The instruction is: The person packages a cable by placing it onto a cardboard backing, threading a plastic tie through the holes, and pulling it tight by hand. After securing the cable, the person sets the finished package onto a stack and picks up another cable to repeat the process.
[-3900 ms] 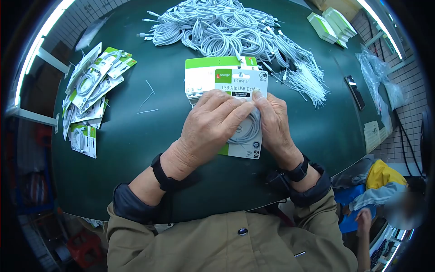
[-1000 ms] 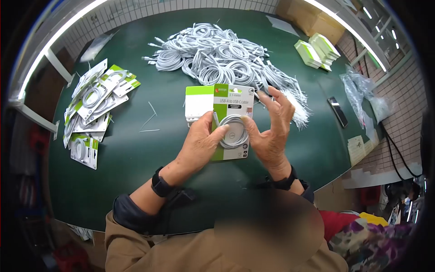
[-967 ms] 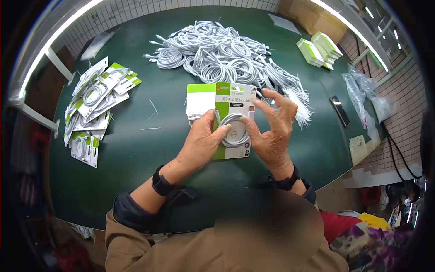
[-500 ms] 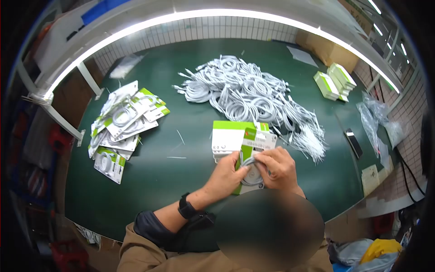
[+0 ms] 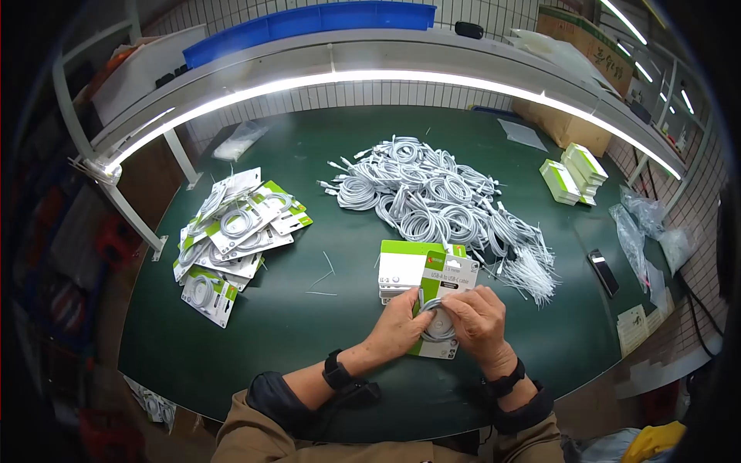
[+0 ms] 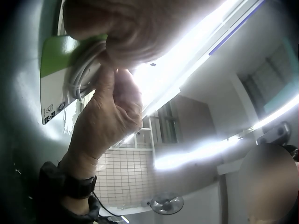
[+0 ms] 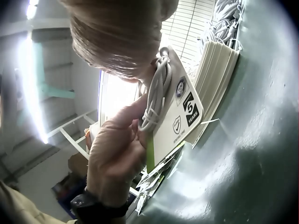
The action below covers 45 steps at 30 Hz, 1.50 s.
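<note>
In the head view the left hand (image 5: 396, 330) holds a green and white card (image 5: 450, 272) by its left edge, its thumb on the coiled grey cable (image 5: 440, 329) lying against the card. The right hand (image 5: 478, 320) pinches at the coil's upper right with curled fingers. Both hands meet at the coil (image 7: 158, 91) in the right wrist view, where the card's lower corner (image 7: 189, 109) shows. Behind the held card stands a stack of cards (image 5: 401, 267). What the right fingertips pinch is partly hidden.
A large heap of coiled cables (image 5: 432, 189) lies beyond the stack, with white ties (image 5: 531, 274) at its right. Carded cables (image 5: 235, 224) are piled at left. Card stacks (image 5: 575, 176), a phone (image 5: 603, 272) and plastic bags (image 5: 633, 231) lie at right.
The head view has tilted up, showing the shelf and blue tray. The right hand's fingers, spread a second ago, have curled in at the coil. The left hand still holds the card.
</note>
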{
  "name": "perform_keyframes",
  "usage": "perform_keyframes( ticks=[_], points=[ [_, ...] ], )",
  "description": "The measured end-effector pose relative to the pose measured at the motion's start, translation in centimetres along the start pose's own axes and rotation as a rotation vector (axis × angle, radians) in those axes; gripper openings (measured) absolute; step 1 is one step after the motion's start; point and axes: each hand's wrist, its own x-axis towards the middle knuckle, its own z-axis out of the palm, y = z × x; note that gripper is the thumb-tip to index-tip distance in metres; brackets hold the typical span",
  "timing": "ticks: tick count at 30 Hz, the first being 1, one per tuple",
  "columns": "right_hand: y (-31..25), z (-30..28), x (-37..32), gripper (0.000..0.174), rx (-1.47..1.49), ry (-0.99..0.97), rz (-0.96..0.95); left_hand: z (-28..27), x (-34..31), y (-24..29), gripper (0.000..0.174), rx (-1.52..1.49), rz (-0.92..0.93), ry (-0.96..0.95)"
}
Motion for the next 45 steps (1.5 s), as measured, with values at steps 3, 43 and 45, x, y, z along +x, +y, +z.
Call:
perform_keyframes(
  ticks=[3,43,45],
  points=[
    [-0.1,0.0,-0.1,0.024,0.003,0.015,-0.017,-0.1,-0.3,1.8,0.033,0.048,-0.026,0.007],
    [-0.4,0.7,-1.8,0.026,1.2,0.134,1.006,-1.5,0.5,1.0,0.042,-0.743,-0.286,-0.083],
    [-0.4,0.6,-1.7,0.026,1.2,0.126,1.006,-1.5,0.5,1.2,0.036,-0.745,-0.27,-0.067]
  ],
)
